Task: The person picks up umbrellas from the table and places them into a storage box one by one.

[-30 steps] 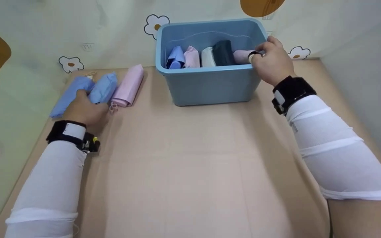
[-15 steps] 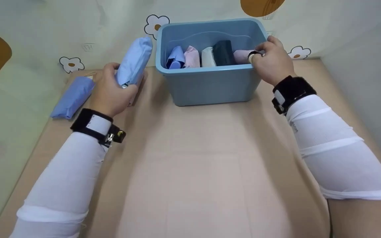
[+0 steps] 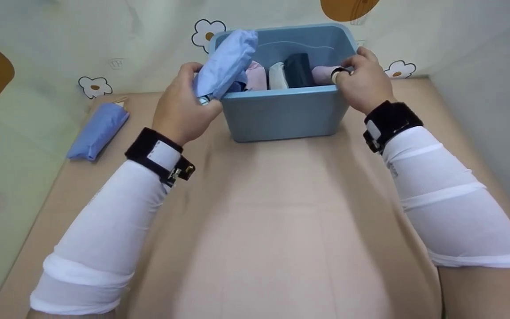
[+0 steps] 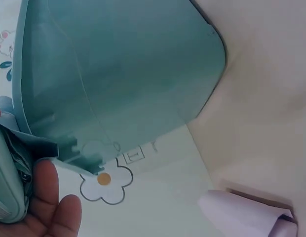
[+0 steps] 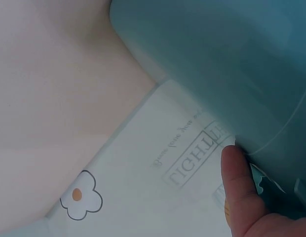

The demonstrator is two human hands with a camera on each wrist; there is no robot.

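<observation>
My left hand [image 3: 186, 104] grips a light-blue folded umbrella [image 3: 226, 64] by its lower end. The umbrella slants over the left rim of a blue plastic bin [image 3: 281, 117]; in the left wrist view its handle end [image 4: 7, 182] shows by the fingers. My right hand [image 3: 365, 82] holds the bin's right rim, with one finger [image 5: 239, 182] along the outside. Inside the bin stand a pink umbrella [image 3: 256, 76], a white one [image 3: 277, 76], a dark one [image 3: 298, 71] and a mauve one [image 3: 323, 74]. Another blue one is mostly hidden behind the held umbrella.
A blue folded umbrella [image 3: 98, 130] lies at the table's left. A pink one [image 4: 247, 212], hidden by my left hand in the head view, lies left of the bin. The beige-covered table [image 3: 255, 230] meets a flower-printed wall cloth [image 3: 157, 40] behind.
My left hand has picked up the light-blue umbrella from between the others on the left and carried it up and right to the bin. The right hand has stayed on the rim.
</observation>
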